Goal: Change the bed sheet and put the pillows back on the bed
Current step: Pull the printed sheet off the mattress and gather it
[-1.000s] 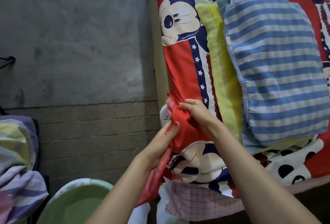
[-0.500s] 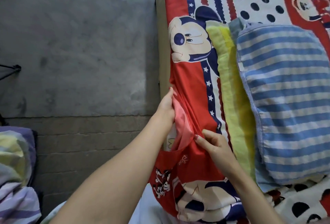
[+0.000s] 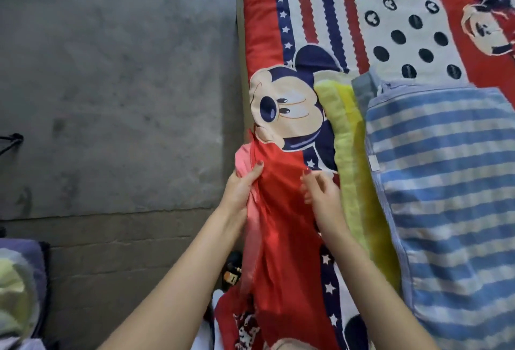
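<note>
floor [image 3: 111,71]: bare grey concrete on my left, kinda stained, with a seam running across it
bundle of cloth [image 3: 16,288]: purple and pale yellow striped stuff heaped at the bottom left corner
thin black thing [image 3: 11,140]: pokes in at the left edge, can't tell what it is

Red cotton bed sheet with cartoon mouse print, navy star stripes and white polka-dot panel [image 3: 281,210]: spread over bed, its left edge bunched into a raised fold showing a paler pink underside. Blue-and-white striped pillow [image 3: 446,210]: flat on sheet, right side. Yellow-green pillow [image 3: 348,154]: beneath it, left edge protruding.
</note>
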